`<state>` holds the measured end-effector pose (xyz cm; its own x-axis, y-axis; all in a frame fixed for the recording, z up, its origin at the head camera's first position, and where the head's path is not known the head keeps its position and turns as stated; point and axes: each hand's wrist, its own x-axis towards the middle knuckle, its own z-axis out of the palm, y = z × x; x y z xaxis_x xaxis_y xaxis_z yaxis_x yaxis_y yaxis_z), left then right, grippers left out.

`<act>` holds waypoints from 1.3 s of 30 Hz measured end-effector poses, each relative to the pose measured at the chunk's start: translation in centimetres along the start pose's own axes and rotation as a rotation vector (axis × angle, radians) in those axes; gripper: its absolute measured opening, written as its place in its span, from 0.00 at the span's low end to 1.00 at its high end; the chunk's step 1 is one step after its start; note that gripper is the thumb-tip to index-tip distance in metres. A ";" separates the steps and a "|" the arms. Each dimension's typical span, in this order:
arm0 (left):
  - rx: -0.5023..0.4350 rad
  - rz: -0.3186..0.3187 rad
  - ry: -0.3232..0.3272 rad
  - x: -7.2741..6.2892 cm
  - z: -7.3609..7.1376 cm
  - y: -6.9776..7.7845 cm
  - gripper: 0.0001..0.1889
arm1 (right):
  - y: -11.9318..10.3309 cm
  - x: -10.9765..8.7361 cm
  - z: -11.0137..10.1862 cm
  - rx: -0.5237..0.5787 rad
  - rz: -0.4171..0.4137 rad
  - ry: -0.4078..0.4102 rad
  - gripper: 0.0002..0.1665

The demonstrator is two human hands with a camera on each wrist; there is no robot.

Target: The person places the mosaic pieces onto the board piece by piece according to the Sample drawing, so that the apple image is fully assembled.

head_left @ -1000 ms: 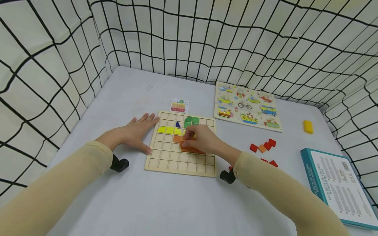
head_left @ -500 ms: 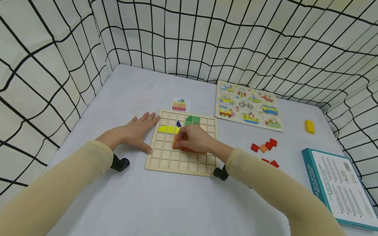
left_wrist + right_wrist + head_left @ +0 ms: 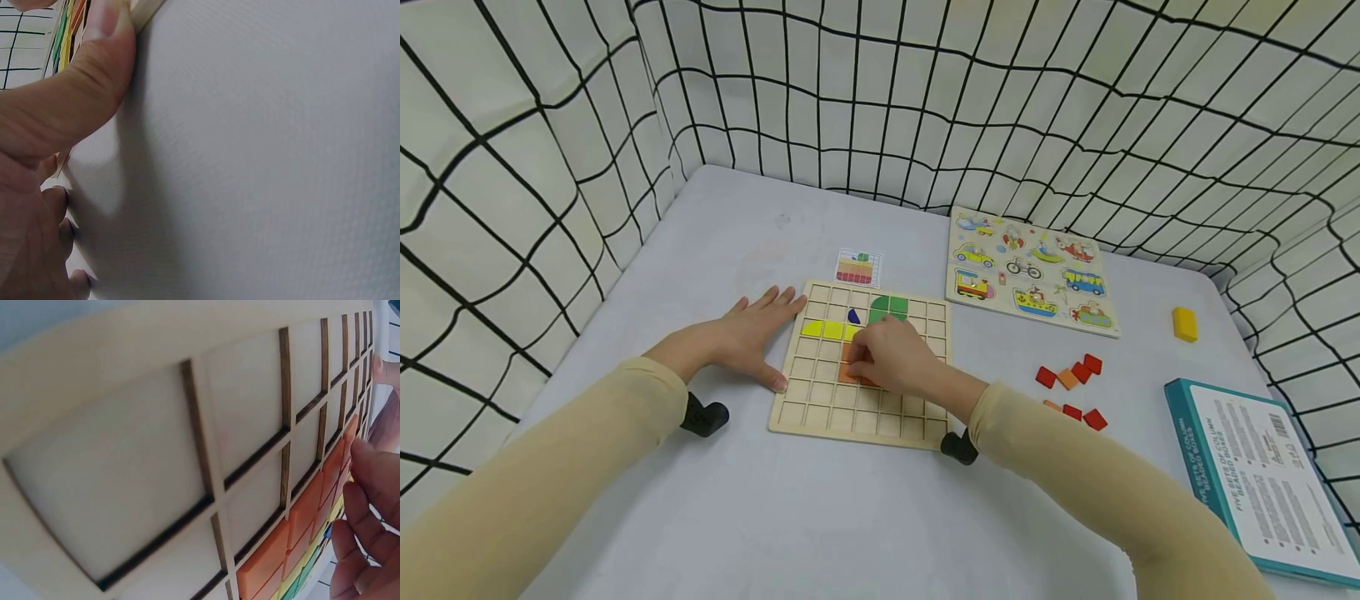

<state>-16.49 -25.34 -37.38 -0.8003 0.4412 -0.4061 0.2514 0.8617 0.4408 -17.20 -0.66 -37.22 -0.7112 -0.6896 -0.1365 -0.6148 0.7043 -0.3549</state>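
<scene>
My left hand (image 3: 748, 337) lies spread at the left edge of a wooden grid board (image 3: 820, 419), its thumb (image 3: 103, 81) on the rim. Over the board's middle, my right hand (image 3: 891, 354) has its thumb and curled fingers at an orange square tile (image 3: 846, 375), which sits in or at a cell at the left end of the lower orange row. Other orange tiles (image 3: 265, 556) run beside it, partly hidden by the hand in the head view. Yellow tiles (image 3: 832, 330), a small blue piece (image 3: 853, 316) and green tiles (image 3: 898, 305) fill cells farther up.
A picture card (image 3: 858, 268) lies behind the board. Loose red (image 3: 1095, 419) and orange tiles (image 3: 1067, 379) lie to the right. Farther off are a vehicle puzzle (image 3: 1032, 271), a yellow block (image 3: 1184, 324) and a teal-edged box (image 3: 1262, 475). Black netting (image 3: 891, 104) surrounds the table.
My right hand has moved left along the orange row with the orange tile, then lowered it to the cell at the row's left end. The left hand has stayed still.
</scene>
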 end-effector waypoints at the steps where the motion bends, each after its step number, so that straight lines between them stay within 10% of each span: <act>1: -0.001 -0.001 0.000 0.0 0.0 0.0 0.69 | 0.0 -0.1 0.0 0.000 -0.008 0.004 0.07; 19: -0.001 -0.001 0.007 0.1 0.4 -0.1 0.68 | 1.1 -1.4 -0.9 0.140 0.080 -0.039 0.07; 31: 0.038 -0.011 0.018 0.3 0.3 -0.2 0.69 | 11.6 -9.1 -4.6 0.169 0.316 0.040 0.09; 39: 0.055 -0.009 0.017 0.5 0.4 -0.2 0.70 | 17.7 -15.4 -6.2 0.138 0.462 -0.066 0.17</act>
<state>-16.76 -25.18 -37.97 -0.8115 0.4296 -0.3961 0.2732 0.8782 0.3926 -19.27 23.51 -35.64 -0.8732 -0.3224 -0.3654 -0.1856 0.9134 -0.3624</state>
